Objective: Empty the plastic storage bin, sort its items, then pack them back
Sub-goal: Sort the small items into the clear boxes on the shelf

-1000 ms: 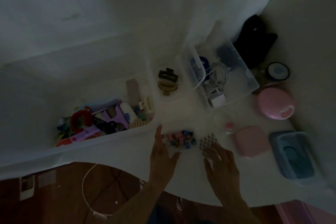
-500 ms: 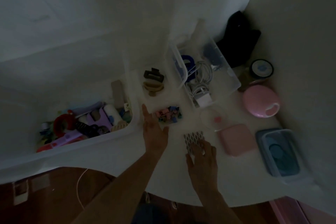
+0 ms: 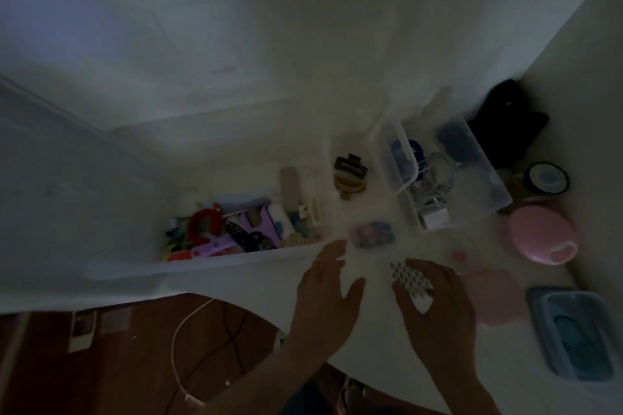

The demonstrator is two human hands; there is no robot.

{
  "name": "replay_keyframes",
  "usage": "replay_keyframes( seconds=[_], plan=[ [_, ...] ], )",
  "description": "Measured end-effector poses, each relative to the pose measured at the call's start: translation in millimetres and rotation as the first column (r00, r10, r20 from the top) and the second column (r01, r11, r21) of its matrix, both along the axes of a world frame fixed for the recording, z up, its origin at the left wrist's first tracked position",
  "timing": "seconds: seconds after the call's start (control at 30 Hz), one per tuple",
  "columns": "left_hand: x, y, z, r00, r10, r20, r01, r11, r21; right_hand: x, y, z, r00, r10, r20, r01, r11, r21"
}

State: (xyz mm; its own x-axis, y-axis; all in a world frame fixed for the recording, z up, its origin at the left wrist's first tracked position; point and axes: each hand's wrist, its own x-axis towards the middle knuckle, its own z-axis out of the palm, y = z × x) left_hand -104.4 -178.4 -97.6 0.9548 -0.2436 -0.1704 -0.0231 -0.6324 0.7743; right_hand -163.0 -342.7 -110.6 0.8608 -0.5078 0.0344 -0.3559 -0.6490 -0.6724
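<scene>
Broadly, I read this view as a sorting stage, with the large translucent storage bin [image 3: 236, 266] at the left of the white table [image 3: 387, 364] and its near rim just beside my left hand [image 3: 328, 296]. I judged the bin light but bulky, its thin walls likely to flex, so the stiffer rim looked the best place to take hold. It still held a jumble at its right end: a red ring-shaped piece [image 3: 202, 224], a purple plastic piece [image 3: 259, 222] and a dark comb-like clip [image 3: 242, 234], all probably rigid, light and easy to pinch singly. A smaller clear box [image 3: 441, 175] holding white cables and a charger stood well apart at the upper right; I expected the cables to be limp and prone to tangle. Two hair claws [image 3: 350, 175] lay stacked between bin and box. A blurred heap of small coloured clips [image 3: 372, 234] sat just beyond the left fingertips; being tiny and loose, they seemed better scooped than picked. My left hand was spread flat, fingers apart, holding nothing. My right hand [image 3: 435, 303] had its fingers curled onto a patterned sheet [image 3: 409, 280], thin and floppy by the look of it; I could not tell whether it was truly pinched or only pressed
</scene>
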Motion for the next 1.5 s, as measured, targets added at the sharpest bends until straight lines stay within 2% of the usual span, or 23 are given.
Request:
replay_keyframes(
  seconds=[0.13,0.27,0.33,0.43,0.53,0.67,0.73,0.9,1.0,1.07,1.13,1.17,1.2,1.23,1.27,1.3,1.37,1.4,1.43,1.5],
  plan=[
    [16,57,64,0.995,-0.103,0.003,0.103,0.994,0.038,19,25,49,0.999,-0.038,0.017,0.034,0.982,0.187],
    [67,124,83,0.961,-0.055,0.272,0.009,0.986,0.166,64,76,98,0.986,0.122,0.111,-0.148,0.951,0.273],
    [104,154,62,0.933,-0.083,0.349,-0.035,0.947,0.32,101,104,97,0.971,0.225,0.082,-0.239,0.93,0.277],
    [146,187,16,0.949,-0.175,0.264,-0.013,0.811,0.585,172,134,57,0.91,0.371,-0.182,-0.321,0.912,0.256],
    [167,200,-10,0.977,-0.201,0.066,0.11,0.749,0.654,234,149,13,0.799,0.391,-0.457,-0.36,0.92,0.157],
    [183,215,-33,0.97,-0.245,-0.005,0.189,0.737,0.649,278,160,-42,0.778,0.302,-0.551,-0.348,0.937,0.023],
    [185,225,-41,0.971,-0.236,0.032,0.16,0.748,0.644,289,168,-69,0.764,0.282,-0.58,-0.345,0.939,0.001],
    [177,235,-39,0.98,-0.184,0.082,0.108,0.825,0.555,298,169,-101,0.801,0.19,-0.567,-0.288,0.954,-0.088],
    [175,234,-31,0.984,-0.169,0.055,0.118,0.855,0.505,305,153,-91,0.833,0.2,-0.516,-0.255,0.966,-0.037],
    [175,227,-20,0.994,-0.111,0.005,0.098,0.901,0.422,306,147,-65,0.854,0.246,-0.459,-0.25,0.967,0.052],
    [179,214,-3,0.998,0.02,-0.051,-0.009,0.977,0.212,295,144,-30,0.891,0.315,-0.326,-0.262,0.945,0.198],
    [180,205,11,0.987,0.109,-0.119,-0.103,0.993,0.056,283,142,-11,0.908,0.352,-0.225,-0.296,0.922,0.249],
    [181,195,28,0.955,0.183,-0.234,-0.218,0.967,-0.131,266,142,7,0.913,0.39,-0.121,-0.349,0.899,0.263],
    [181,186,42,0.901,0.21,-0.381,-0.337,0.889,-0.309,247,141,23,0.903,0.43,-0.016,-0.416,0.881,0.226],
    [178,179,53,0.86,0.159,-0.484,-0.391,0.815,-0.428,227,141,37,0.878,0.473,0.077,-0.479,0.867,0.139],
    [171,173,64,0.857,0.081,-0.51,-0.38,0.767,-0.517,207,141,50,0.842,0.517,0.156,-0.528,0.848,0.042],
    [156,163,81,0.931,-0.004,-0.365,-0.214,0.805,-0.554,171,136,71,0.783,0.564,0.264,-0.568,0.82,-0.068],
    [149,159,86,0.964,-0.027,-0.265,-0.123,0.837,-0.533,155,129,80,0.783,0.548,0.294,-0.563,0.826,-0.04],
    [144,156,85,0.981,-0.061,-0.184,-0.046,0.85,-0.526,139,122,89,0.807,0.503,0.31,-0.545,0.836,0.065],
    [133,144,90,0.989,-0.117,-0.091,0.045,0.823,-0.566,111,102,103,0.886,0.327,0.329,-0.446,0.797,0.408]
  ],
)
